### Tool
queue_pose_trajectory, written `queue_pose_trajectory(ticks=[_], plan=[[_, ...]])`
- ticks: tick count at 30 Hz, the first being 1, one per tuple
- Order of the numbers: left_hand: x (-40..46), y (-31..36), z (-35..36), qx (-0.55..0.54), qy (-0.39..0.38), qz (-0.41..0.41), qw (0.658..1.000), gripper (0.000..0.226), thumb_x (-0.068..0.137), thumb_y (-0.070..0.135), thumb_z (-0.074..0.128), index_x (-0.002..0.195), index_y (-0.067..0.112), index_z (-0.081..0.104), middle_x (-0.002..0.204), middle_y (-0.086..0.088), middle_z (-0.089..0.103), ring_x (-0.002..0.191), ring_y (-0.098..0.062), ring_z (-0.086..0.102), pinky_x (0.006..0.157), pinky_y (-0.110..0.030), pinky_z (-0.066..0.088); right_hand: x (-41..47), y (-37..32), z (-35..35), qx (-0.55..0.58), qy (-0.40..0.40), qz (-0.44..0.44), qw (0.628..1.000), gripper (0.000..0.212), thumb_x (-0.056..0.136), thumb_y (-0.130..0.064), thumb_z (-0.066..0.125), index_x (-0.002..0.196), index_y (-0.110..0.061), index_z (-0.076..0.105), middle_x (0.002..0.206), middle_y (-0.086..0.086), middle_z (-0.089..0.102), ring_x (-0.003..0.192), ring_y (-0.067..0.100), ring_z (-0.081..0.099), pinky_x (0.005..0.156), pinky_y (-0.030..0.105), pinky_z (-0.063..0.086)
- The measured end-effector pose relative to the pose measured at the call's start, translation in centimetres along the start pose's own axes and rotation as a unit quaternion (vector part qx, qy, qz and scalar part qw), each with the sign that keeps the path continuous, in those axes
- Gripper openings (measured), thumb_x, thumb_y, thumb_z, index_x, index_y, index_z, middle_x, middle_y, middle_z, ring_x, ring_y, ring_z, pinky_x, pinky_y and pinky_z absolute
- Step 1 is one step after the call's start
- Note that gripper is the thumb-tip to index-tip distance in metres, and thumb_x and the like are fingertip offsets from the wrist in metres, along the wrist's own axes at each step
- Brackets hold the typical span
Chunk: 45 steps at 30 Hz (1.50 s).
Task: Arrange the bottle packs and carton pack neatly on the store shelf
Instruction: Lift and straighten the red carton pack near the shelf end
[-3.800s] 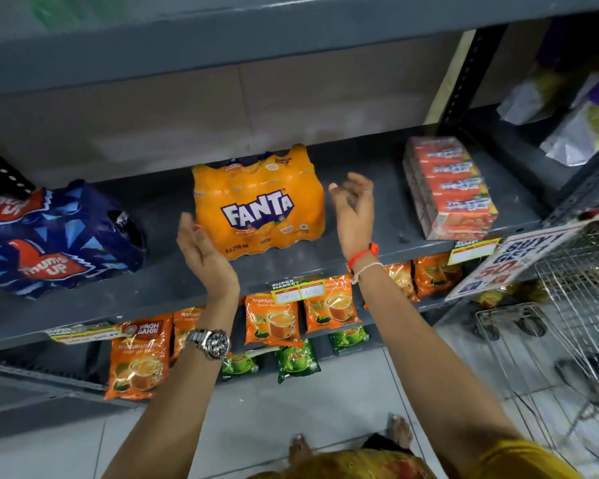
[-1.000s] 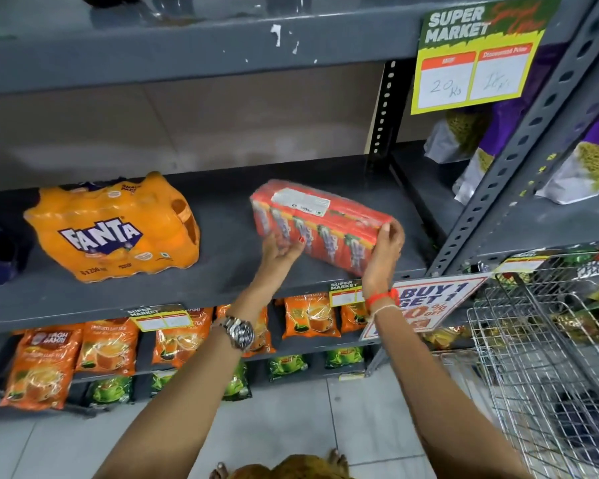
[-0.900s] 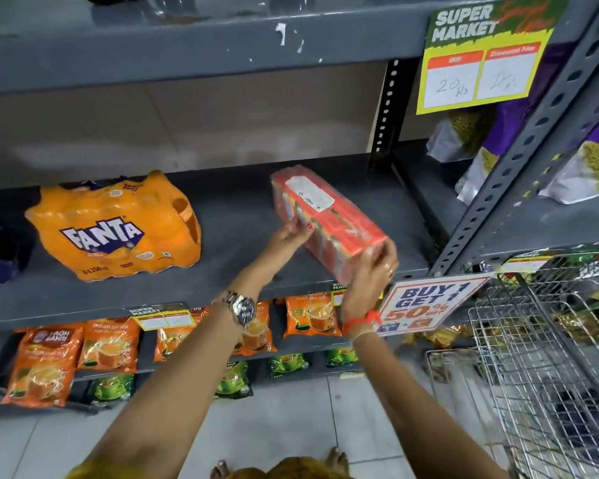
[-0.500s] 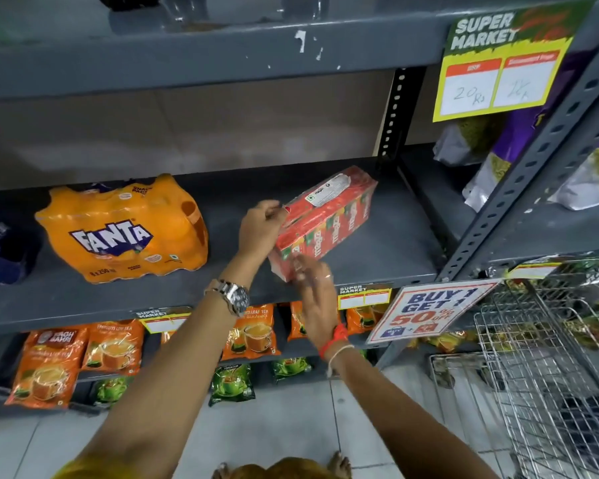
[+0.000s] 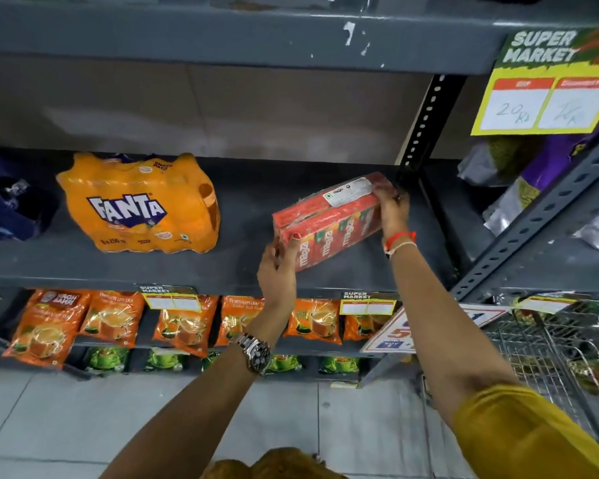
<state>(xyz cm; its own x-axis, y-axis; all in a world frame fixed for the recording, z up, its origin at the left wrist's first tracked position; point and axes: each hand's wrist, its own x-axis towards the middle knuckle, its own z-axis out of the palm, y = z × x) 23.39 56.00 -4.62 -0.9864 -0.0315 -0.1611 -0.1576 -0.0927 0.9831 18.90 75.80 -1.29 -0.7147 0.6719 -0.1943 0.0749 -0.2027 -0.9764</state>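
While the left hand [image 5: 277, 267] is curling its fingers and thumb around the near left end of the red carton pack [image 5: 329, 219], the right hand [image 5: 393, 210] is closing over the far right end, so both hands are clamped on the same pack from opposite ends. The pack's long axis is running diagonally, from its near end toward the shelf's front edge up to its far end by the perforated black upright [image 5: 422, 122], with the white label facing up and the row of printed carton fronts facing the camera. Its underside is sitting on or just above the grey shelf [image 5: 242, 216]; contact cannot be told for certain. The left forearm is reaching up from the lower middle with a metal wristwatch [image 5: 256, 352] on the wrist, hand bent back toward the pack. The right arm is stretching up from a mustard sleeve [image 5: 519, 430], wearing a red thread band [image 5: 400, 238] at the wrist, hand arched downward over the pack's corner. Well apart to the left on the same shelf, the orange Fanta bottle pack [image 5: 139, 205] is lying with its logo facing forward, and a dark blue bottle pack [image 5: 7, 202] is showing partly at the left edge. Below, orange tea pouches [image 5: 111, 319] are lining the lower shelf, and a wire trolley [image 5: 547, 344] is standing at the right.
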Motion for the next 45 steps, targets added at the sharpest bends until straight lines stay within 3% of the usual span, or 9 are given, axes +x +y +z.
queue_pose_trajectory(ticks=[5, 11, 16, 21, 24, 27, 32, 40, 45], plan=[[1.7, 0.9, -0.7, 0.018, -0.055, -0.009, 0.998, 0.033, 0.089, 0.037, 0.054, 0.108, 0.011, 0.061, 0.086, 0.008, 0.068, 0.077, -0.002, 0.064, 0.07, -0.017, 0.048, -1.4, 1.1, -1.4, 0.072, 0.078, -0.022, 0.994, 0.05, 0.079, -0.012, 0.069, 0.124, -0.009, 0.049, 0.11, 0.003, 0.06, 0.077, 0.002, 0.057, 0.057, 0.009, 0.047], [2.4, 1.1, -1.1, 0.051, -0.106, -0.026, 0.993, 0.024, 0.091, 0.041, 0.049, 0.092, 0.021, 0.062, 0.082, 0.011, 0.067, 0.066, 0.009, 0.065, 0.069, -0.015, 0.044, -3.0, 3.8, -4.0, 0.088, 0.163, -0.045, 0.982, 0.042, 0.052, -0.036, 0.075, 0.089, -0.031, 0.057, 0.125, 0.011, 0.061, 0.112, 0.025, 0.062, 0.101, 0.042, 0.049], [0.3, 0.2, -1.6, 0.074, -0.12, 0.01, 0.99, 0.037, 0.092, 0.041, 0.047, 0.104, 0.011, 0.064, 0.088, 0.012, 0.067, 0.07, 0.017, 0.061, 0.059, 0.004, 0.04, -6.4, 2.9, -4.9, 0.11, 0.155, -0.036, 0.981, 0.043, 0.072, -0.019, 0.072, 0.11, -0.021, 0.053, 0.13, 0.016, 0.058, 0.119, 0.029, 0.057, 0.098, 0.036, 0.048], [-0.5, 0.1, -2.0, 0.083, -0.132, 0.005, 0.988, 0.033, 0.091, 0.042, 0.048, 0.099, 0.014, 0.064, 0.088, 0.012, 0.067, 0.075, 0.012, 0.062, 0.062, 0.001, 0.041, -7.0, 3.2, -5.4, 0.124, 0.17, -0.042, 0.977, 0.051, 0.081, -0.008, 0.068, 0.128, -0.006, 0.049, 0.118, 0.008, 0.058, 0.107, 0.019, 0.055, 0.079, 0.017, 0.047], [-0.5, 0.2, -2.1, 0.085, -0.14, 0.003, 0.987, 0.026, 0.091, 0.044, 0.048, 0.095, 0.023, 0.063, 0.089, 0.016, 0.066, 0.08, 0.008, 0.06, 0.066, -0.006, 0.04, -7.5, 3.3, -5.6, 0.12, 0.183, -0.042, 0.975, 0.049, 0.08, -0.009, 0.069, 0.126, -0.008, 0.05, 0.121, 0.011, 0.058, 0.108, 0.021, 0.056, 0.079, 0.018, 0.048], [-0.5, 0.3, -2.1, 0.082, -0.153, 0.001, 0.985, 0.016, 0.092, 0.041, 0.047, 0.088, 0.03, 0.059, 0.087, 0.019, 0.06, 0.074, 0.012, 0.058, 0.061, -0.003, 0.039, -8.1, 3.6, -5.7, 0.109, 0.195, -0.047, 0.974, 0.041, 0.078, -0.013, 0.072, 0.114, -0.017, 0.052, 0.131, 0.017, 0.057, 0.12, 0.03, 0.056, 0.097, 0.033, 0.048], [0.1, 0.3, -2.4, 0.084, -0.167, -0.001, 0.982, 0.021, 0.093, 0.039, 0.046, 0.096, 0.023, 0.06, 0.089, 0.013, 0.064, 0.067, 0.022, 0.058, 0.054, 0.007, 0.037, -8.8, 4.0, -5.9, 0.114, 0.201, -0.07, 0.97, 0.037, 0.081, -0.014, 0.07, 0.112, -0.019, 0.049, 0.118, 0.008, 0.056, 0.106, 0.019, 0.057, 0.073, 0.008, 0.049], [0.5, 0.1, -2.6, 0.089, -0.184, -0.007, 0.979, 0.034, 0.093, 0.039, 0.045, 0.107, 0.012, 0.061, 0.09, 0.011, 0.066, 0.073, 0.016, 0.063, 0.058, 0.004, 0.041, -9.1, 3.9, -5.8, 0.149, 0.199, -0.079, 0.965, 0.036, 0.081, -0.013, 0.071, 0.112, -0.015, 0.051, 0.111, 0.005, 0.058, 0.103, 0.017, 0.058, 0.081, 0.018, 0.051], [0.3, 0.2, -2.5, 0.1, -0.179, -0.008, 0.979, 0.02, 0.093, 0.04, 0.045, 0.087, 0.026, 0.058, 0.085, 0.015, 0.064, 0.072, 0.01, 0.063, 0.063, -0.004, 0.043, -8.8, 3.8, -5.9, 0.151, 0.191, -0.077, 0.967, 0.036, 0.082, -0.015, 0.07, 0.112, -0.017, 0.05, 0.101, -0.007, 0.059, 0.096, 0.011, 0.059, 0.077, 0.016, 0.05]])
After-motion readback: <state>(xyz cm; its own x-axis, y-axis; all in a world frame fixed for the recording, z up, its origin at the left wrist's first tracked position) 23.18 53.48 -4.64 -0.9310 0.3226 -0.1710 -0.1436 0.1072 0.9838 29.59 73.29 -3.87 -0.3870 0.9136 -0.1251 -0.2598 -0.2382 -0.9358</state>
